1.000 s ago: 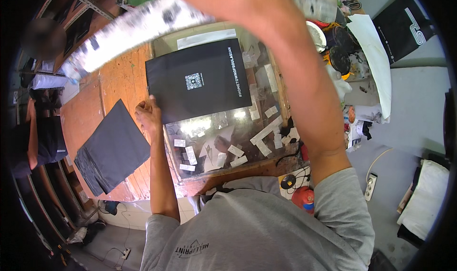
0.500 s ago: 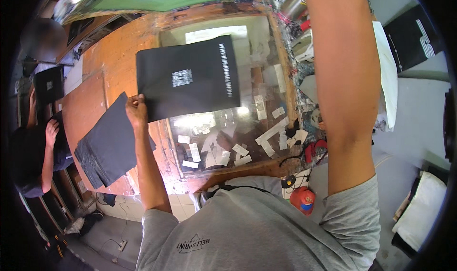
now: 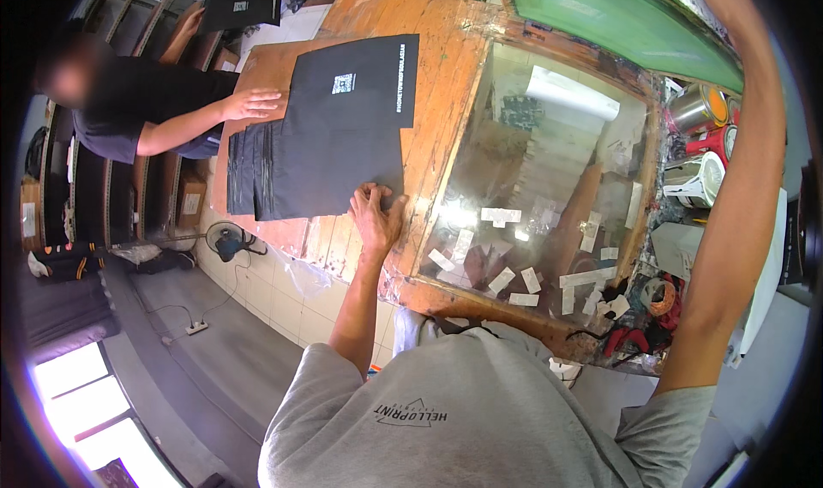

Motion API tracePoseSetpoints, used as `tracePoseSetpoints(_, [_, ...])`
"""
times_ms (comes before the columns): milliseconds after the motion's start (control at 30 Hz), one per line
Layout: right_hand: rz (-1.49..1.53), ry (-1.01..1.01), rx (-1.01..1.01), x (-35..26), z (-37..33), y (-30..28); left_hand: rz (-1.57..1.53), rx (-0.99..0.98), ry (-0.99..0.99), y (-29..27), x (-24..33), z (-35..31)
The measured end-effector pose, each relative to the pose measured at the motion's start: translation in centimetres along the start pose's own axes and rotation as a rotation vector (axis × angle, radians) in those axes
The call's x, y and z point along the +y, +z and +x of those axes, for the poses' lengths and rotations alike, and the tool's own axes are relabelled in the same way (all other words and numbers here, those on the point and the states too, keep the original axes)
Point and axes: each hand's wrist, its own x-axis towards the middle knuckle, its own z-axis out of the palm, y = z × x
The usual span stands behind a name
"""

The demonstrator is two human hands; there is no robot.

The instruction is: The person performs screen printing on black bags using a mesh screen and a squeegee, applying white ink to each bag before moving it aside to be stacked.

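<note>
My left hand (image 3: 375, 220) is at the near right corner of a stack of plain black plastic bags (image 3: 330, 166), its bent fingers closed on the corner of the top bag. A black bag with white print (image 3: 369, 76) lies flat just beyond, against the stack. My right arm (image 3: 729, 231) reaches up past the right side of a raised green screen-printing frame (image 3: 617, 16); its hand is out of view. Below that frame is a glass panel (image 3: 549, 205) with several white tape pieces on it.
Across the wooden table (image 3: 446, 25) stands a co-worker, one hand (image 3: 251, 104) by the printed bag, the other holding up another black bag (image 3: 240, 11). Paint cans (image 3: 699, 109) crowd the right edge. A fan (image 3: 227, 241) and a power strip (image 3: 197, 327) are at lower left.
My left hand has let go of the printed bag, now lying left of the glass, and moved to the plain stack. The view has swung left, and the co-worker's hand has reached in.
</note>
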Motion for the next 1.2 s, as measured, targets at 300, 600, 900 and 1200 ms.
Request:
tracePoseSetpoints(300, [0.229, 0.053, -0.15, 2.6, 0.3, -0.3, -0.457, -0.039, -0.312, -1.4, -1.6, 3.4])
tracePoseSetpoints(600, [-0.04, 0.225, -0.172, -4.7, -2.6, -2.8, 0.157, -0.272, 0.304, 8.3, 11.6, 0.9])
tracePoseSetpoints(900, [0.04, -0.042, -0.204, -0.2, -1.4, -2.9, 0.071, -0.503, 0.842, 15.8, 24.0, 2.1])
tracePoseSetpoints(1200, [-0.13, 0.011, -0.246, -1.0, -0.8, -3.2, -0.211, -0.56, 0.748, 15.4, 24.9, 0.4])
